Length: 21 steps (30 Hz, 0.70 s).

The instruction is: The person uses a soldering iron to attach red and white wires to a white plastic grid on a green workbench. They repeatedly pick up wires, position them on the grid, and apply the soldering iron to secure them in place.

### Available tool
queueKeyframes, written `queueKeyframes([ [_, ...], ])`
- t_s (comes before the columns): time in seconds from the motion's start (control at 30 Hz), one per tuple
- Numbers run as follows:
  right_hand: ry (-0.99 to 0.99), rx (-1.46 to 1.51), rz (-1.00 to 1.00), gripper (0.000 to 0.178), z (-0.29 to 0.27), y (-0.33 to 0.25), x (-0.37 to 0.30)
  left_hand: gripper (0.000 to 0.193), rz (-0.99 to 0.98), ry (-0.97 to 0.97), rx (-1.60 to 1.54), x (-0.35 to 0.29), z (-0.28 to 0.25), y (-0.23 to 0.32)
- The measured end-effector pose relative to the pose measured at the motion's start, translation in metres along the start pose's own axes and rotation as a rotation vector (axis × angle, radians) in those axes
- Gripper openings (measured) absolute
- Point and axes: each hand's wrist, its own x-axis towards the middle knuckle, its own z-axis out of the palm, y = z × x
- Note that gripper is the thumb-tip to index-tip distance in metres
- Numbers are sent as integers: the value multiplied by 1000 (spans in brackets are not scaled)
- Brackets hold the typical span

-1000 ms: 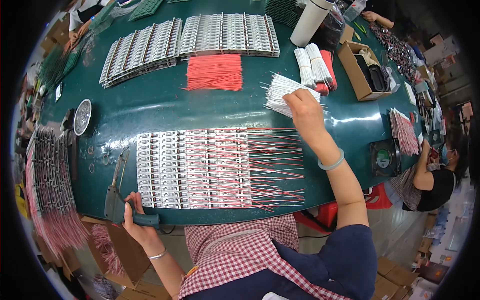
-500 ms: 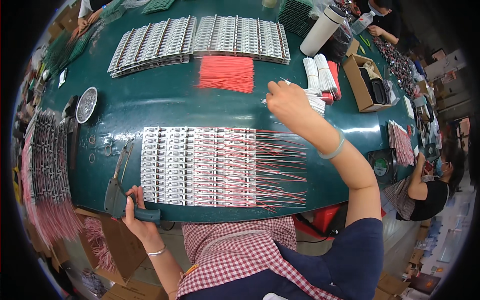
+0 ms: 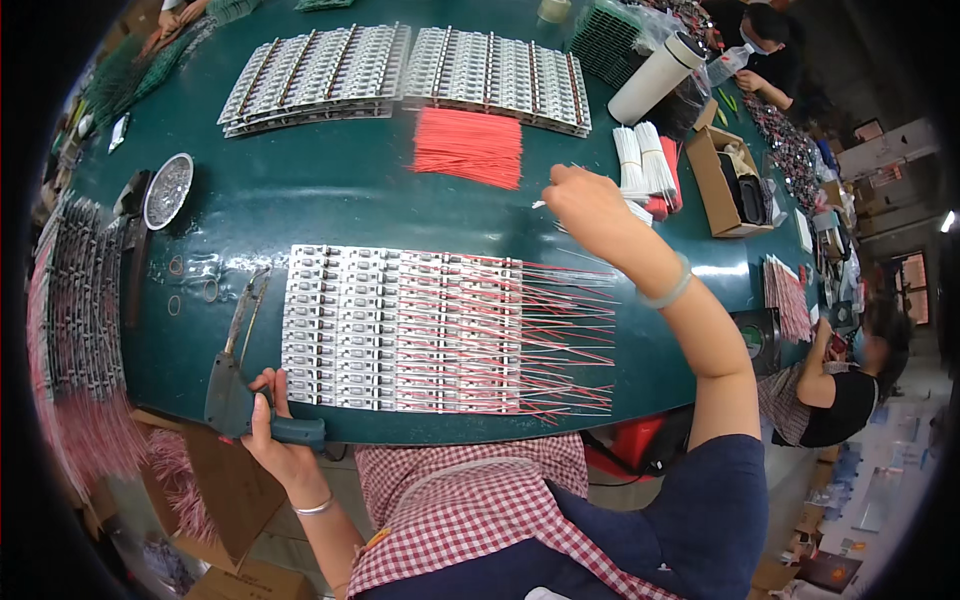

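My left hand (image 3: 275,430) is wrapped round the handle of a dark green soldering gun (image 3: 228,395), whose metal tip points away over the table. Beside it lies a panel of white circuit boards (image 3: 345,330) in rows with small dark parts. Red and white wires (image 3: 565,335) trail from the panel's right part past its edge. Beyond the panel's far right corner, my right hand (image 3: 585,205) is closed, knuckles up. White wire ends (image 3: 540,204) poke out by its fingers; the fingertips themselves are hidden. A loose pile of white wires (image 3: 640,210) shows partly behind this hand.
A red wire pile (image 3: 467,147) and stacked board panels (image 3: 495,80) lie at the back. Bundled white wires (image 3: 645,160), a white flask (image 3: 657,80) and an open carton (image 3: 722,180) stand right. A metal dish (image 3: 168,192) and wired panels (image 3: 80,300) are left. Co-workers sit around.
The whole view has shifted slightly. My right hand has moved a little back from the white wire pile, its fingers still closed. My left hand keeps its grip on the soldering gun.
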Motion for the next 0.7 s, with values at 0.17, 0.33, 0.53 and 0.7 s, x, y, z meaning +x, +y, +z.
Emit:
queueKeyframes([
  [0.17, 73, 298, 169, 23, 13, -6, -59, 30, -15, -18, -26, -1, 0, -2],
  [0.33, 281, 528, 250, 17, 44, -31, -93, 34, -24, -38, -18, 2, -10, -1],
  [0.53, 415, 479, 284, 14, 64, -11, -89, 33, -21, -50, -6, 4, -11, -2],
  [0.7, 381, 491, 285, 14, 57, -9, -84, 30, -20, -35, -37, 3, -7, -2],
])
